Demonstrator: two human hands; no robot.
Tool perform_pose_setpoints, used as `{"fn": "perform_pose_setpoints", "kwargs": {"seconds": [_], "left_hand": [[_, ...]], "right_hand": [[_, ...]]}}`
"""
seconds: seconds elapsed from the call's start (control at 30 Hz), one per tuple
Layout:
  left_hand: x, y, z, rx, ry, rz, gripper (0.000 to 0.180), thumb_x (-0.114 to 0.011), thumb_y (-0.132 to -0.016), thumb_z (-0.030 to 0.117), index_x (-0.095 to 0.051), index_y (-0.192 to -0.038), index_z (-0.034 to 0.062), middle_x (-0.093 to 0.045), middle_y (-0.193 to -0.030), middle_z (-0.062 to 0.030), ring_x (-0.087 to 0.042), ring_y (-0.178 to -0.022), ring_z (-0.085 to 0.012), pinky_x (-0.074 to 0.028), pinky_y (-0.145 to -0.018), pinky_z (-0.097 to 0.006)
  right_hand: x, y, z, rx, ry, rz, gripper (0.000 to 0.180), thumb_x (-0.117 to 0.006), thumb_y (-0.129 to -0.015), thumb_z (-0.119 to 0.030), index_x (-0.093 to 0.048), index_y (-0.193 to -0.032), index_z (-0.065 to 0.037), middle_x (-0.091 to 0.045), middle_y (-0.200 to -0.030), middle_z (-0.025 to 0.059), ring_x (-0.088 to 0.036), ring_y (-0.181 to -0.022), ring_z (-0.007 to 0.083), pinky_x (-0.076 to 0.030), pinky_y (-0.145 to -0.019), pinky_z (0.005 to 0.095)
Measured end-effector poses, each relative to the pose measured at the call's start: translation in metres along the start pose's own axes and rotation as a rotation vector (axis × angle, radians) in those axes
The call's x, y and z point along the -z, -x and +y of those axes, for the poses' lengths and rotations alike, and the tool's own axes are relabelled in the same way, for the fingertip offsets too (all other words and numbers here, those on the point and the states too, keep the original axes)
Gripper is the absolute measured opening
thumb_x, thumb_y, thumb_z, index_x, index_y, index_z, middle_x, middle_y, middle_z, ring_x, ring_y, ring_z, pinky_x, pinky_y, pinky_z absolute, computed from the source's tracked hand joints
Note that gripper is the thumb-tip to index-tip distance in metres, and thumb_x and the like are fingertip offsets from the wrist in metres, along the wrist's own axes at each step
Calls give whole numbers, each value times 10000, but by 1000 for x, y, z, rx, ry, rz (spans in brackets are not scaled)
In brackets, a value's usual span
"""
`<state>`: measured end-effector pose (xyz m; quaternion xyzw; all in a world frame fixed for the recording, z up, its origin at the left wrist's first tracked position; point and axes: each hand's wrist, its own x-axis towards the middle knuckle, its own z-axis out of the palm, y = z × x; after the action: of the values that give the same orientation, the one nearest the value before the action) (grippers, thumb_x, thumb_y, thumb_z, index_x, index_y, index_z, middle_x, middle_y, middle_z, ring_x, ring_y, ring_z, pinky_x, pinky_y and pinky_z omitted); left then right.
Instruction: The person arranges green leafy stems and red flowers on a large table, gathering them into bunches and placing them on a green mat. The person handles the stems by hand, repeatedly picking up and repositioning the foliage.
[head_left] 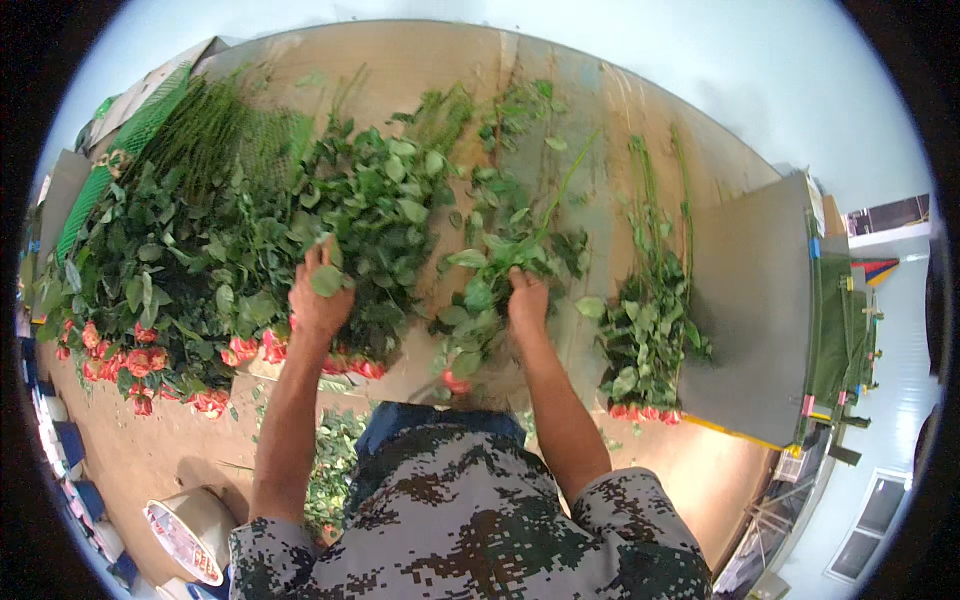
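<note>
at the far left, a strip of green mesh (122, 165) lies along the side of the work table (400, 55), knotted partway down. against it spreads a large heap of roses (200, 240), bare stems pointing to the far edge, dark leaves in the middle, coral-red blooms hanging over the near edge. below, on the floor, a pale bucket (200, 525) leans with its mouth turned outward.

the left hand (313, 303) is at the near side of the heap, fingers bent and pointing away; a round leaf (326, 280) covers part of it, so i cannot tell how far the grip is open or whether it holds a stem. under the table edge, cut foliage (340, 455) lies on the floor.

to the right, the right hand (530, 300) is closed narrowly, thumb and fingers pinching a leafy stem (568, 188) that slants up and away to the right. loose greenery crowds the fingers, and a single bloom (455, 382) lies near the table edge; whether it belongs to that stem is hard to see. farther right, well apart, rests a smaller bunch (648, 330), blooms toward the person, just beside an upright grey panel (755, 300).
</note>
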<state>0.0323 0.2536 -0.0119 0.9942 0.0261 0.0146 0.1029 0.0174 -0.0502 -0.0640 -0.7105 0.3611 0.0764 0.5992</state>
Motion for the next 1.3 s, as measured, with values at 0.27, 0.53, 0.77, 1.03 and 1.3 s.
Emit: {"fn": "perform_pose_setpoints", "kwargs": {"seconds": [0.27, 0.53, 0.77, 1.03, 1.3], "left_hand": [[-7, 2, 20, -61, 11, 100, 681, -651, -734, 167, -388, -1361, 138, -465, -1280, -87, -526, -1082, -337, -493, -847, -437], [8, 19, 53, -83, -158, 230, 677, -730, -718, 172, -427, -1323, 150, -462, -1245, -82, -436, -1156, -308, -382, -933, -458], [-13, 10, 31, -114, -157, 156, 501, -658, -729, 108, -521, -1209, 143, -545, -1035, -92, -553, -960, -295, -456, -786, -435], [16, 2, -9, 92, 347, 77, 322, -625, -764, 124, -632, -1086, 137, -623, -1053, -194, -607, -909, -370, -487, -768, -447], [15, 71, 15, -82, 7, 166, 444, -654, -779, 168, -534, -1189, 47, -515, -1230, -131, -447, -1157, -337, -286, -1043, -491]], "right_hand": [[102, -75, 122, -89, 139, -91, 493, -534, -948, -237, -406, -1347, 24, -538, -1208, 182, -516, -1077, 304, -411, -888, 439], [103, -43, 88, 75, 231, -86, 240, -466, -942, -102, -554, -1110, 44, -591, -989, 163, -555, -838, 289, -453, -705, 444], [91, -31, 57, -9, -583, -268, 205, -517, -950, -174, -573, -1016, 12, -601, -892, 108, -621, -755, 245, -537, -664, 428], [-66, 60, -106, 23, -821, -622, 118, -536, -915, -117, -563, -981, -23, -596, -901, 92, -618, -741, 217, -560, -642, 377], [-233, 51, -183, -22, -581, -514, 240, -381, -968, -112, -455, -1173, -11, -553, -925, 108, -452, -597, 145, -442, -542, 288]]}}
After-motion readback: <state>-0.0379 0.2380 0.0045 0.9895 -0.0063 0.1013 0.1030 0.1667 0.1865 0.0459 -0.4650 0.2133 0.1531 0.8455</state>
